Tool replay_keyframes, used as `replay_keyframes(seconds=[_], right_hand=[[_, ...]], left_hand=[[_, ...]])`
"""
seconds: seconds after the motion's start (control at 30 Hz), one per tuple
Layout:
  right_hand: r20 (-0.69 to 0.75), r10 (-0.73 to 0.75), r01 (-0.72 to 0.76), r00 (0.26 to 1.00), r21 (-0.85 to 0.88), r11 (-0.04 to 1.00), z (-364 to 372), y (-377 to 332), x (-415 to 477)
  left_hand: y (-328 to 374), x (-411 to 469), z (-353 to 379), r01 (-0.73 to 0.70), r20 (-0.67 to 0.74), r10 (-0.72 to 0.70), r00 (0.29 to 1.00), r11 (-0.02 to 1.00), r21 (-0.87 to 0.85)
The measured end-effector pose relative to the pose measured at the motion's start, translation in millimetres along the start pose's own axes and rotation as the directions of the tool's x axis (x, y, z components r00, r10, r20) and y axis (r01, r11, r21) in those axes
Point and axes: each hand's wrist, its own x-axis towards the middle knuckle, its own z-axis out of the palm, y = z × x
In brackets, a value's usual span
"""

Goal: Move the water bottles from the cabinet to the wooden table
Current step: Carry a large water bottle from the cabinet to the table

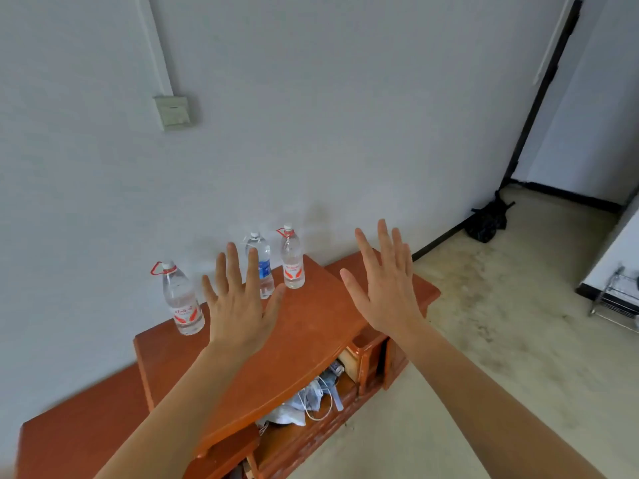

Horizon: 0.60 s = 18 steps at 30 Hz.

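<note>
A white wall [311, 115] fills most of the view, and a pale, stained floor [501, 323] runs off to the right. Against the wall stands a red-brown wooden cabinet [311, 326], its top bare at the near edge. Under that top an open shelf [311, 402] holds a heap of white cables and crumpled bags.

Two bare arms reach out over the cabinet. The left hand [238, 302] is spread flat, palm down, fingers splayed, holding nothing. The right hand [387, 285] is the same, wide and empty, raised above the right end of the cabinet top.

In the far corner a black bag [487, 223] sits on the floor. A metal rack [615, 299] shows at the right edge.

Three water bottles stand upright on the cabinet top near the wall. The left bottle [181, 302], red-labelled with a red neck loop, stands just beside the left hand. The middle bottle [264, 264], blue-labelled, is partly hidden behind that hand's fingers. The right bottle [292, 261], red-labelled, stands close beside the middle one.

A beige switch plate [174, 112] is fixed to the wall.
</note>
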Motion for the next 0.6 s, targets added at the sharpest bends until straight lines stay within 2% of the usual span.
replay_keyframes(seconds=[0.2,0.4,0.47,0.6], right_hand=[[0.044,0.093,-0.095,0.995,0.042,0.995,64.1,41.6,98.0],[0.16,0.135,-0.151,0.978,0.097,0.984,153.4,96.8,154.5],[0.189,0.131,-0.153,0.973,0.107,0.982,177.5,105.7,167.4],[0.313,0.044,-0.114,0.949,0.209,0.971,253.6,132.5,224.4]], left_hand=[[-24.1,117.9,65.3,0.012,0.081,-0.007,0.997,0.998,-0.066],[-40.7,176.1,147.7,0.085,0.2,-0.08,0.977,0.996,-0.017],[-47.0,183.1,165.6,0.097,0.233,-0.098,0.968,0.995,0.015],[-64.9,224.0,212.4,0.207,0.278,-0.228,0.933,0.973,0.102]])
